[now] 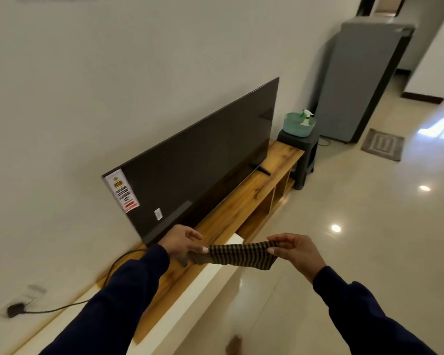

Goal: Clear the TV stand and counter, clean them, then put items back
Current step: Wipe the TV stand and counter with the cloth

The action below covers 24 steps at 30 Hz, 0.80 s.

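Observation:
A striped brown-and-black cloth [237, 255] is stretched between both hands above the front edge of the wooden TV stand [244, 198]. My left hand [182, 242] pinches its left end, and my right hand [292, 249] pinches its right end. A large black TV [198, 160] stands on the wooden top, leaning back toward the wall. The bare wood in front of the TV carries nothing. A white counter ledge [210, 280] runs along the stand's near side.
A dark stool [303, 155] past the stand's far end holds a green basket [296, 126] with a spray bottle [306, 116]. A grey fridge [362, 78] stands behind it. A black cable [113, 267] runs to a wall plug [14, 310]. Glossy tile floor spreads right, with a mat [382, 144].

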### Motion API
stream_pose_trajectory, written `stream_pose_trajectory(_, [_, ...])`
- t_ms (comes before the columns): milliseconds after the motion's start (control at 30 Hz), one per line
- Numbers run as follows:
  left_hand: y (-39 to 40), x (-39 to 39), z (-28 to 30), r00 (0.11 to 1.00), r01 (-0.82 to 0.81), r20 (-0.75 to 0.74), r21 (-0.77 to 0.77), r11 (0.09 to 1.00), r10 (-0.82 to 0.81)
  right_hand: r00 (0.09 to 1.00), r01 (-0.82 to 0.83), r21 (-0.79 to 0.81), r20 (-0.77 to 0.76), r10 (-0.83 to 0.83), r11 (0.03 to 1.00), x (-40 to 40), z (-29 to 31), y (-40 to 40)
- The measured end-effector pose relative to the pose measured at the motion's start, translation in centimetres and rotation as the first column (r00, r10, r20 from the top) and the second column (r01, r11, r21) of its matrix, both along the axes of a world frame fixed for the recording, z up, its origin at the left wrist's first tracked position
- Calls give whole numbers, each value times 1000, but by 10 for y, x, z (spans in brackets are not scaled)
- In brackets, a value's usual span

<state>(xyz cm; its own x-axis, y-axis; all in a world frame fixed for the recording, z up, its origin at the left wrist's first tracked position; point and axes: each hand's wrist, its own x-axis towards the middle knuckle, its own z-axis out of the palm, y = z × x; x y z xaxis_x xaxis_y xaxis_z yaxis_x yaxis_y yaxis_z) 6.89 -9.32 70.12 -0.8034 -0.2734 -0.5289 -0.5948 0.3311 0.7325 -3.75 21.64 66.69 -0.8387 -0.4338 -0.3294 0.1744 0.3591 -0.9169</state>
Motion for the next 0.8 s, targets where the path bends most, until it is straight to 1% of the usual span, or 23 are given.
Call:
stream_pose_trajectory(67, [16,-37,1,991,134,2,-123,983,-135,998,2,86,-67,3,996,-28,4,12])
stream_pose_trajectory(133, [29,-78,-4,971,237,29,-243,941,-237,987,12,192,-160,19,981,-60,5,22])
stream_pose_trajectory(200, [40,-123,-9,948,313,53,-350,883,-315,966,23,277,-255,50,961,-96,5,31])
stream_pose_trajectory(300, [54,-189,-10,916,379,53,-448,810,-399,924,57,370,-370,91,927,-154,5,45])
stream_pose_trajectory(433, [70,-274,-3,881,432,49,-489,758,-471,902,54,473,-400,160,879,-235,12,62])
stream_pose_trajectory(533, [83,-346,7,852,462,33,-517,720,-523,897,98,475,-423,130,874,-304,18,76])
stream_pose_trajectory(633, [94,-404,17,837,466,22,-552,691,-547,872,147,472,-477,111,869,-362,23,86])
stream_pose_trajectory(667, [98,-431,18,839,457,13,-559,692,-544,869,149,468,-482,111,871,-388,24,92])
stream_pose_trajectory(733, [101,-469,21,848,436,-24,-539,721,-530,878,126,453,-465,113,883,-426,26,101])
stream_pose_trajectory(800, [107,-507,25,858,411,-83,-481,774,-507,907,108,369,-416,60,923,-469,24,116])
